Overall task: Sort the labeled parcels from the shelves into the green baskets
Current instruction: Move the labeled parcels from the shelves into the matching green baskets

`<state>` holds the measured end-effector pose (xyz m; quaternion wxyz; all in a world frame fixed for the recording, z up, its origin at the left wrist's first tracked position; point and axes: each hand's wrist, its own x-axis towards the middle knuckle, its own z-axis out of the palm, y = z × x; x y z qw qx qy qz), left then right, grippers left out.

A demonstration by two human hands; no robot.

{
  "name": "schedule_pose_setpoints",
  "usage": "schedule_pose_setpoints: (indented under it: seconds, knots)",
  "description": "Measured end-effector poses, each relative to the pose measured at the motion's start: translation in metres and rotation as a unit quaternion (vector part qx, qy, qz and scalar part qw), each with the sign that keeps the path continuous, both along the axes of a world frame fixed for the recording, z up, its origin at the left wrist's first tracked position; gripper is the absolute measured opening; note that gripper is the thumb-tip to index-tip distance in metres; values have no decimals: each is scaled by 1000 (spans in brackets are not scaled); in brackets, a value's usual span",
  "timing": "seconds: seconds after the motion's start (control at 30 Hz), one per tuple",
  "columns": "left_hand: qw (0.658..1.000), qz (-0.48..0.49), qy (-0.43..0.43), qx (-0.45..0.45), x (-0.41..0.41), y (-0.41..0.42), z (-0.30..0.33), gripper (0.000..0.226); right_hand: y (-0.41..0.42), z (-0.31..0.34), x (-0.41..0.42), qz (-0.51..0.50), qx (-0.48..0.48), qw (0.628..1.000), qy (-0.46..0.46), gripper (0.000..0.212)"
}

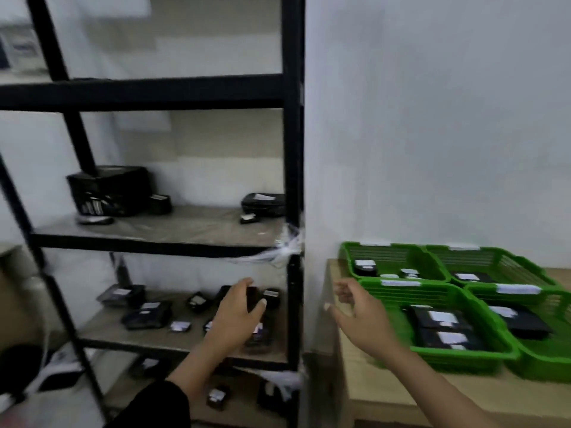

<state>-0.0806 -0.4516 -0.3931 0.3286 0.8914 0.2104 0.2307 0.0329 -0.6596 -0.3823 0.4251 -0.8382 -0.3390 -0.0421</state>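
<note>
Soft, even, cool indoor light falls across the white wall, with no hard shadows or glare. Motion blur smears the whole frame, strongest at both hands and the parcel labels. The black shelving uprights bow with wide-angle distortion.

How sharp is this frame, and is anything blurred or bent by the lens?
Head view: soft throughout, with motion smear on both hands, worst on the right hand; the left hand grips a dark parcel whose label is unreadable. The wide lens bows the black shelf frame at the left. Lighting is flat and dim, no glare; the green baskets stay clearest.
</note>
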Motion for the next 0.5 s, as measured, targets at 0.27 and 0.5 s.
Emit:
schedule_pose_setpoints:
  seconds: [0.27,0.5]
  knots:
    - [997,70,-11,33,-61,153,36,53,157,13,-42,75,14,997,23,43]
    - [997,76,-5,24,-52,222,24,52,230,11,-18,86,-6,996,22,44]
